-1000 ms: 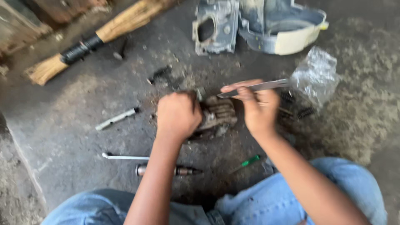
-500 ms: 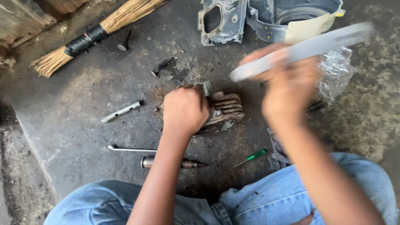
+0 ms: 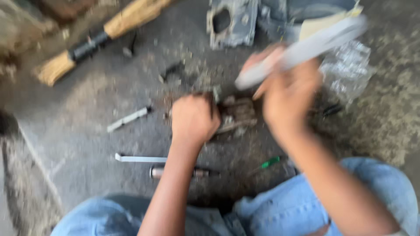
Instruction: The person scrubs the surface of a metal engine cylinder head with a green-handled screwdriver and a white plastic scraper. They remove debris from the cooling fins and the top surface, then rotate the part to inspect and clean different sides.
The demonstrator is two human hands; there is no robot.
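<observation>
**Raised metal bar over a hand-held part: where it could slip**

Near the floor's far left corner lies a straw broom (image 3: 94,39) with a black band, well clear of the work. Closer in, a short grey metal piece (image 3: 129,119) rests on the dark concrete floor (image 3: 78,144), and nearer the person's knees lie a thin metal rod (image 3: 140,158) and a stubby cylindrical tool (image 3: 177,172).

The left hand (image 3: 192,118) is closed in a fist, clamped on the left end of a dirty finned metal part (image 3: 238,114) that sits on the floor about midway between the far and near edges. Its knuckles lie touching the part, so a blow landing short or glancing off the fins would likely catch them.

A small green-handled screwdriver (image 3: 270,162) lies just beside the right knee.

The right hand (image 3: 288,98) is wrapped tight around a long flat metal bar (image 3: 302,50), lifted above the part and tilted up toward the far right. It is heavily blurred, so the exact grip cannot be read. In my judgement, a loose hold could let the bar twist or fly out. The part is steadied only by the fist, so it might skid or roll across the gritty floor when struck.

Beyond the bar stand a grey metal housing (image 3: 232,22) and a crumpled clear plastic bag (image 3: 348,72), both near enough to be clipped by a wide swing.
</observation>
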